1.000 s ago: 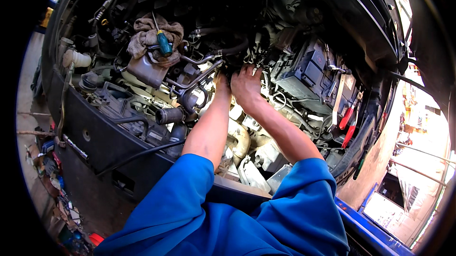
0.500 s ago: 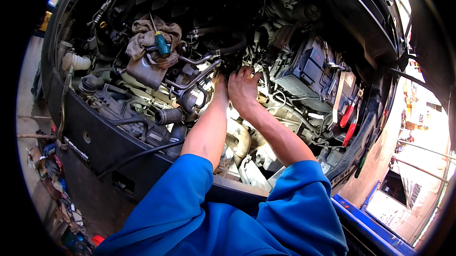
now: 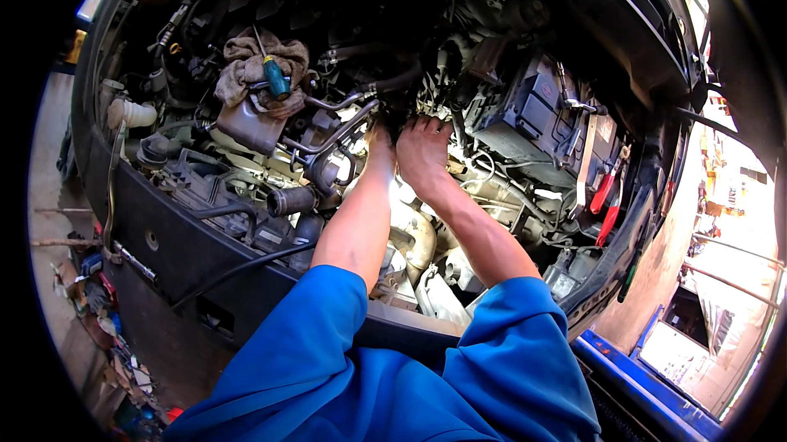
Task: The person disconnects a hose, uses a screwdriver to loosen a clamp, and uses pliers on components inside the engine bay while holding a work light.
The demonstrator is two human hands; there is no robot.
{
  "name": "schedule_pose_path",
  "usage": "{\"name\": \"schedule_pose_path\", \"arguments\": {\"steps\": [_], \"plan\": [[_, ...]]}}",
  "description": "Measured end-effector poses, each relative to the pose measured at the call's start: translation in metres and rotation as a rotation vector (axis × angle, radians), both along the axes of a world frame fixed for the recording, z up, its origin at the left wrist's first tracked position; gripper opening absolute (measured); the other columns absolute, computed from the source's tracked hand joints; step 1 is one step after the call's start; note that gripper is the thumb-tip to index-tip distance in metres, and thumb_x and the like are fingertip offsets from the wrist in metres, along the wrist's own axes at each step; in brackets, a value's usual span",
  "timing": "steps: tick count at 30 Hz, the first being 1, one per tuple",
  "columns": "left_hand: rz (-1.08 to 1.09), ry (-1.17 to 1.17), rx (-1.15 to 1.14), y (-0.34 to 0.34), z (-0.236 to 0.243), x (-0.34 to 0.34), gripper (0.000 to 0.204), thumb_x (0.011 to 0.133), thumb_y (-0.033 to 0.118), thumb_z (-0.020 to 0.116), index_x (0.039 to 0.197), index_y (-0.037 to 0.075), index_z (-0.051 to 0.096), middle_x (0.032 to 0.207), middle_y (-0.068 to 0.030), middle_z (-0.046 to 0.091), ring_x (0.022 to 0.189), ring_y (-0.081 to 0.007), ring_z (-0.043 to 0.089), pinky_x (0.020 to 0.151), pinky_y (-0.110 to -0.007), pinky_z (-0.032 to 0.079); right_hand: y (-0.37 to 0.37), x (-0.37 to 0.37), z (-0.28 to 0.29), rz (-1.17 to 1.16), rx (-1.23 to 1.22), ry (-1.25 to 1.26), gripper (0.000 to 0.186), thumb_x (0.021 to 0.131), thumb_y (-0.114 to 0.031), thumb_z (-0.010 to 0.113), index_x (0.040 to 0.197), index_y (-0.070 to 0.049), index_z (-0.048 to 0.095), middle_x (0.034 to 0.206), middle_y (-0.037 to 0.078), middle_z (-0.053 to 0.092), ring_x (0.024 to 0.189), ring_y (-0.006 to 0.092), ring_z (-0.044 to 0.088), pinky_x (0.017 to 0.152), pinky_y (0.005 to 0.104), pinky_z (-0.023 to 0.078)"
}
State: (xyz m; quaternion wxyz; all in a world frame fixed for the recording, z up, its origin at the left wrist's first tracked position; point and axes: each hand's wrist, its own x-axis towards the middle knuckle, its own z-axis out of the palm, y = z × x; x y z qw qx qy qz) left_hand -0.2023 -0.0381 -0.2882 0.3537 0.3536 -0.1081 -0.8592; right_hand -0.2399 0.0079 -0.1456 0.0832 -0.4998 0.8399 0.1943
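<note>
Both my arms, in blue sleeves, reach deep into a car's engine bay. My left hand (image 3: pixel 379 136) is down in the gap beside the bent metal pipes (image 3: pixel 344 129); its fingers are hidden among dark parts. Just right of it, my right hand (image 3: pixel 423 151) is back up, with the fingers bent forward and their tips lost among hoses and wiring. What either hand touches down there cannot be made out. A curved, light metal pipe (image 3: pixel 422 239) lies below my wrists.
On the left, a screwdriver with a teal handle (image 3: pixel 276 79) lies on a crumpled rag (image 3: pixel 238 73). To the right stand the battery (image 3: pixel 537 102) and red-handled pliers (image 3: pixel 605 204). An open black hose end (image 3: pixel 291 200) is left of my left forearm. The front bumper (image 3: pixel 164 237) runs along the near side.
My right hand has turned slightly, and its fingers now reach further forward, tips less visible. My left hand stays in nearly the same place. The view has shifted a little.
</note>
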Motion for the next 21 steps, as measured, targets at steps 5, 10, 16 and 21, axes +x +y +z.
{"name": "schedule_pose_path", "arguments": {"steps": [5, 10, 16, 21], "plan": [[-0.029, -0.035, -0.010, 0.002, -0.007, 0.001, 0.048, 0.096, 0.041, 0.050, 0.123, 0.003, 0.059, 0.112, -0.0105, 0.067, 0.098, -0.0225, 0.064, 0.083, -0.035, 0.053, 0.004, -0.001, 0.001, -0.014, -0.035, -0.039, 0.054, 0.079, -0.017, 0.062, 0.128, 0.005, 0.052, 0.123, 0.019, 0.056, 0.113, 0.0311, 0.051, 0.094, 0.0512, 0.036], [-0.076, -0.140, -0.095, -0.008, -0.015, 0.003, 0.049, 0.096, 0.042, 0.049, 0.123, 0.003, 0.059, 0.112, -0.0104, 0.067, 0.099, -0.0222, 0.064, 0.083, -0.035, 0.053, 0.012, -0.002, -0.005, 0.096, -0.139, 0.023, 0.049, 0.080, -0.016, 0.061, 0.125, 0.005, 0.053, 0.121, 0.020, 0.057, 0.112, 0.0324, 0.052, 0.090, 0.0499, 0.040], [-0.301, -0.439, -0.070, -0.008, 0.015, 0.002, 0.065, 0.098, 0.059, 0.033, 0.128, 0.007, 0.057, 0.110, -0.0049, 0.066, 0.093, -0.0115, 0.061, 0.073, -0.027, 0.049, 0.008, -0.040, 0.005, 0.095, 0.024, -0.255, 0.038, 0.084, -0.016, 0.058, 0.117, 0.001, 0.058, 0.121, 0.022, 0.057, 0.107, 0.0365, 0.058, 0.084, 0.0481, 0.049], [-0.177, -0.359, -0.143, -0.014, -0.028, 0.004, 0.055, 0.098, 0.052, 0.040, 0.126, 0.006, 0.055, 0.101, -0.0022, 0.065, 0.088, -0.0119, 0.059, 0.072, -0.026, 0.048, -0.010, -0.054, 0.014, 0.061, -0.128, -0.391, 0.023, 0.085, -0.006, 0.049, 0.088, 0.000, 0.071, 0.090, 0.021, 0.070, 0.086, 0.0372, 0.069, 0.074, 0.0438, 0.056]]}}
